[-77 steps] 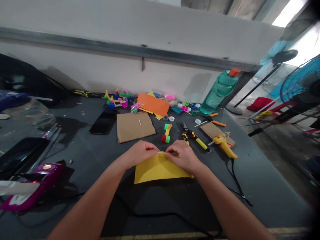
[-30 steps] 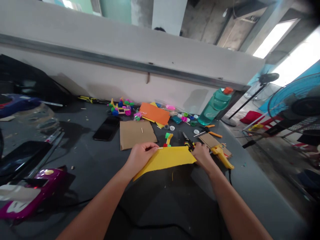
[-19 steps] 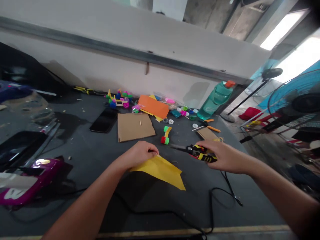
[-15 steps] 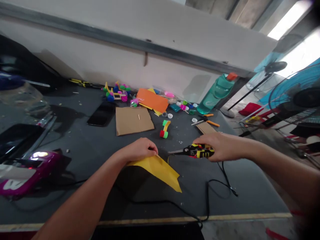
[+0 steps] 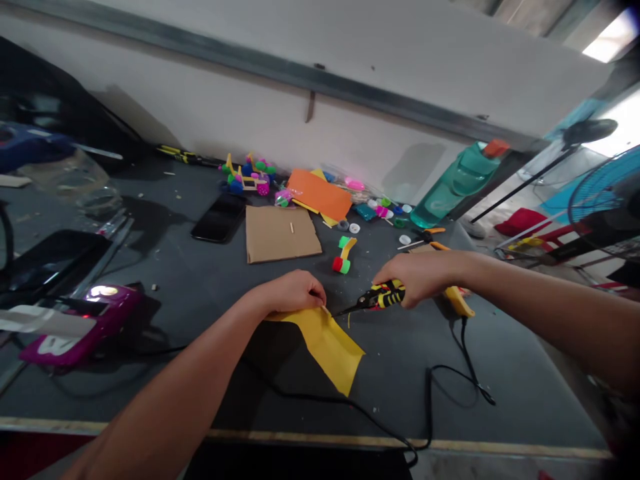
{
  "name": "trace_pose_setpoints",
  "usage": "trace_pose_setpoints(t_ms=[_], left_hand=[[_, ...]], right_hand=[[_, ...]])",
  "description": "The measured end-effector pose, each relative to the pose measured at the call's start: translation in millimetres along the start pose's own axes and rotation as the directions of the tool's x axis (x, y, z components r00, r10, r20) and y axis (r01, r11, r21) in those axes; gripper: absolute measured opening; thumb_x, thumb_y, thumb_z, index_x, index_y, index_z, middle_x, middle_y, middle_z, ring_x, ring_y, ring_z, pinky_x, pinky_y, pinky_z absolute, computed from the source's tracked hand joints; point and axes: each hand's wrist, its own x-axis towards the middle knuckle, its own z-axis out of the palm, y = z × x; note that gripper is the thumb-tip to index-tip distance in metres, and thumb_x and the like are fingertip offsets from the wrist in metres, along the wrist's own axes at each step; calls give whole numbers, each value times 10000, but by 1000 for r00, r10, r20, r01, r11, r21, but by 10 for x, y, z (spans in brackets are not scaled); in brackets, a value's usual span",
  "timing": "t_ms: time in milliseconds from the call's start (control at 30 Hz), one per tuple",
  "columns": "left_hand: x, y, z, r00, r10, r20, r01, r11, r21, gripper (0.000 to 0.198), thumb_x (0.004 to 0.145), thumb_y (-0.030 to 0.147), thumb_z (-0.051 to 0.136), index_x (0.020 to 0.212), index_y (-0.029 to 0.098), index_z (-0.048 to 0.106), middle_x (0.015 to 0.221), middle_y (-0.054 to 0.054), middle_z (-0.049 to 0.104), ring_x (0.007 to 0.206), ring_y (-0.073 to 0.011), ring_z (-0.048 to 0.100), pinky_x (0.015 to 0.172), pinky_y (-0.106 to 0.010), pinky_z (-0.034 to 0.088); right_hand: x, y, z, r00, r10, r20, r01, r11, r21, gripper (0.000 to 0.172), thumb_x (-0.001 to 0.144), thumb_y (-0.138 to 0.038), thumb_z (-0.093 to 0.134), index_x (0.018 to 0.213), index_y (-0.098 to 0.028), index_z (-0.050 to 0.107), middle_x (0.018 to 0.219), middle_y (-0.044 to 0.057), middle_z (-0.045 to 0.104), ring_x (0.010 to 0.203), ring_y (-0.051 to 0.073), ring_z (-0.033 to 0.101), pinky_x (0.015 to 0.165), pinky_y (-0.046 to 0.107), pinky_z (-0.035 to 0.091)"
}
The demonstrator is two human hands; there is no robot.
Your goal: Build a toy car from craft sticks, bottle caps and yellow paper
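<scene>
My left hand (image 5: 296, 292) pinches the upper edge of a yellow sheet (image 5: 333, 350), which hangs down toward the right above the dark table. In my right hand (image 5: 417, 275) are black snips (image 5: 380, 297) with yellow and red handles. Their blades point left, and the tip is at the sheet's upper edge beside my left fingers. A thin yellow strip (image 5: 349, 320) lies just below the blades. Behind my hands stands a small piece of red and green caps with a yellow strip (image 5: 345, 257).
Brown cardboard (image 5: 283, 233), a black phone (image 5: 219, 218) and orange sheet (image 5: 320, 193) lie behind. A teal bottle (image 5: 453, 183) leans at the back right. A black cable (image 5: 320, 399) crosses the front. A magenta device (image 5: 83, 327) is left; a yellow tool (image 5: 459, 302) is right.
The snips have moved left, so their tip now meets the yellow sheet's edge. The sheet's lower end has swung down and left. The view has shifted, revealing the yellow tool behind my right forearm.
</scene>
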Motion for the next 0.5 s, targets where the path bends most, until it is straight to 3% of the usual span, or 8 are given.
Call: trace_pose_setpoints(t_ms=[300, 500], left_hand=[[4, 5, -38, 999, -29, 44, 33, 994, -103, 169, 718, 246, 589, 767, 242, 751, 767, 7, 727, 734, -163, 619, 681, -232, 399], [15, -15, -47, 994, -75, 79, 87, 983, -161, 168, 696, 260, 595, 760, 240, 749, 748, 19, 720, 721, -159, 613, 669, -230, 403]], right_hand=[[157, 55, -15, 987, -84, 140, 81, 996, 26, 371, 559, -160, 612, 910, -255, 690, 720, -38, 642, 635, 145, 550, 553, 225, 349], [217, 78, -56, 982, -121, 145, 114, 992, 55, 418, 551, -153, 598, 942, -262, 697, 727, -32, 642, 636, 149, 543, 532, 215, 350]])
